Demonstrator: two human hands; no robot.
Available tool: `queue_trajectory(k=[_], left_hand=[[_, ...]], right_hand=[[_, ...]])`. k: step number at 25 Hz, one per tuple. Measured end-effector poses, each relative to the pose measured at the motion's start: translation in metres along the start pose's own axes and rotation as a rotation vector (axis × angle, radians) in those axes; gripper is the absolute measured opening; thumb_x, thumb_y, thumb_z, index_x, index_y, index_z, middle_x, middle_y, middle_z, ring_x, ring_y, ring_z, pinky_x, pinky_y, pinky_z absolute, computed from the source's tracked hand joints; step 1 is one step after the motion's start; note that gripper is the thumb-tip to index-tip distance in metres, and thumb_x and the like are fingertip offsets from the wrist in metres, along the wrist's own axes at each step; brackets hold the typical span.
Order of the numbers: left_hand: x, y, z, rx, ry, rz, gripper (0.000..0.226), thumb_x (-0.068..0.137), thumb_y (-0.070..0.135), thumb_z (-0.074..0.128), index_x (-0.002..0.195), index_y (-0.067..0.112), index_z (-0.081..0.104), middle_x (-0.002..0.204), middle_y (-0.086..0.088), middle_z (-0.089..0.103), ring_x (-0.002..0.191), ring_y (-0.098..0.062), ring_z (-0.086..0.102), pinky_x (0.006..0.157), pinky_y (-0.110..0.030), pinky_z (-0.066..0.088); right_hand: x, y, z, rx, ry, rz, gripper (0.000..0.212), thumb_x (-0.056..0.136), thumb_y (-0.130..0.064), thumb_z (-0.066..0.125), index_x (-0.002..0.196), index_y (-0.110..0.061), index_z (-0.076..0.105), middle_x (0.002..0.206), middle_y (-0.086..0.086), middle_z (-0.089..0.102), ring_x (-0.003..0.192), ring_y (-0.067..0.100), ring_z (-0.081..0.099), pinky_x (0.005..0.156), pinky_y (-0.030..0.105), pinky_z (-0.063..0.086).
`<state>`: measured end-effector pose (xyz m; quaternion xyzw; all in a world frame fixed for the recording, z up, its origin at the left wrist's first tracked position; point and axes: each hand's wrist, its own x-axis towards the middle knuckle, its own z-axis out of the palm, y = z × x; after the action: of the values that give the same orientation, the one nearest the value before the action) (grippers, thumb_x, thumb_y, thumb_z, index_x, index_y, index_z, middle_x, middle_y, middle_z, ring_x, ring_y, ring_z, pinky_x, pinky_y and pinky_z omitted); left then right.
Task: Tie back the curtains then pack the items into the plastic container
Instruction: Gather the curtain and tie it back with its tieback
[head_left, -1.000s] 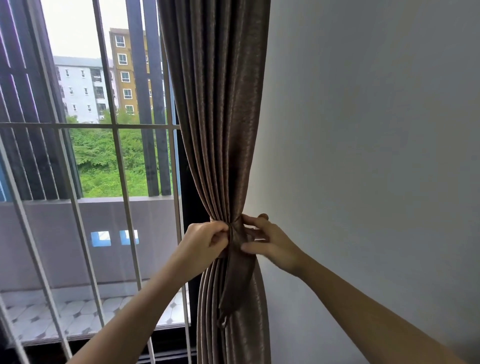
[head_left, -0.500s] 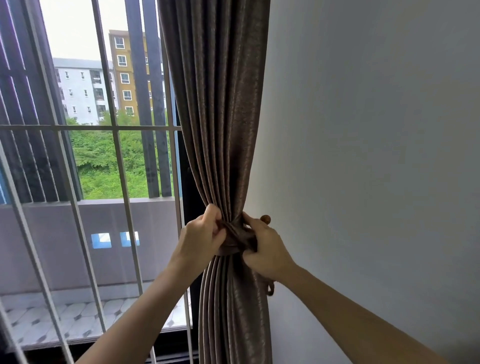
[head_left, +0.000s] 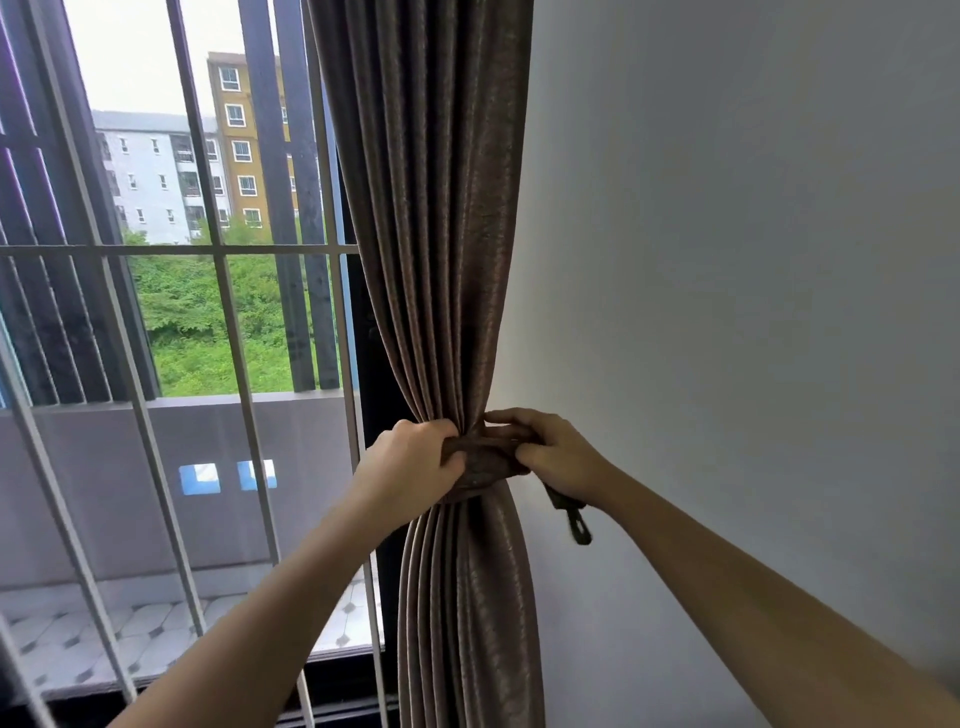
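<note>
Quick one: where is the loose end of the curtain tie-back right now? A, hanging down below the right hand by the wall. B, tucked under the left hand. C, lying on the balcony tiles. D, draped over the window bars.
A: the tie-back's loose end dangles below the right hand against the wall, while the left hand grips the band around the curtain.

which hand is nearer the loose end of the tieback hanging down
Right. The right hand has the loose end hanging just below it; the left hand grips the tieback across the curtain.
</note>
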<state>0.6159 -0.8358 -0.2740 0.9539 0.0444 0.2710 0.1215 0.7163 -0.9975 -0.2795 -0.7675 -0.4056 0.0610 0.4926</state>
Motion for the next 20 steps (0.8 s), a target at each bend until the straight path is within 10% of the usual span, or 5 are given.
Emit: queue_trajectory(k=[5, 14, 20], left_hand=[[0.010, -0.021, -0.021, -0.065, -0.182, 0.036, 0.013, 0.088, 0.028, 0.060, 0.075, 0.028, 0.057, 0.049, 0.008, 0.061, 0.046, -0.004, 0.057, 0.057, -0.013, 0.045], [0.011, -0.054, -0.016, -0.210, -0.073, 0.052, 0.012, 0.083, 0.016, 0.067, 0.076, 0.024, 0.061, 0.043, 0.013, 0.055, 0.056, -0.020, 0.063, 0.057, -0.028, 0.045], [0.009, -0.052, -0.003, -0.171, 0.053, 0.102, 0.011, 0.081, 0.015, 0.069, 0.077, 0.022, 0.061, 0.041, 0.005, 0.047, 0.048, -0.008, 0.050, 0.049, -0.015, 0.037]], right_hand=[[0.001, 0.019, -0.023, 0.061, 0.032, -0.041, 0.030, 0.086, 0.007, 0.048, 0.093, -0.016, 0.066, 0.095, 0.005, 0.067, 0.089, 0.020, 0.064, 0.085, 0.039, 0.056], [0.017, 0.059, -0.005, 0.600, 0.194, 0.133, 0.013, 0.090, -0.008, 0.058, 0.103, -0.011, 0.060, 0.105, 0.014, 0.058, 0.092, 0.016, 0.062, 0.072, 0.019, 0.054], [0.039, 0.082, 0.021, 0.900, 0.405, 0.250, 0.020, 0.093, -0.007, 0.055, 0.111, 0.000, 0.058, 0.107, 0.016, 0.060, 0.097, 0.026, 0.062, 0.084, 0.033, 0.057]])
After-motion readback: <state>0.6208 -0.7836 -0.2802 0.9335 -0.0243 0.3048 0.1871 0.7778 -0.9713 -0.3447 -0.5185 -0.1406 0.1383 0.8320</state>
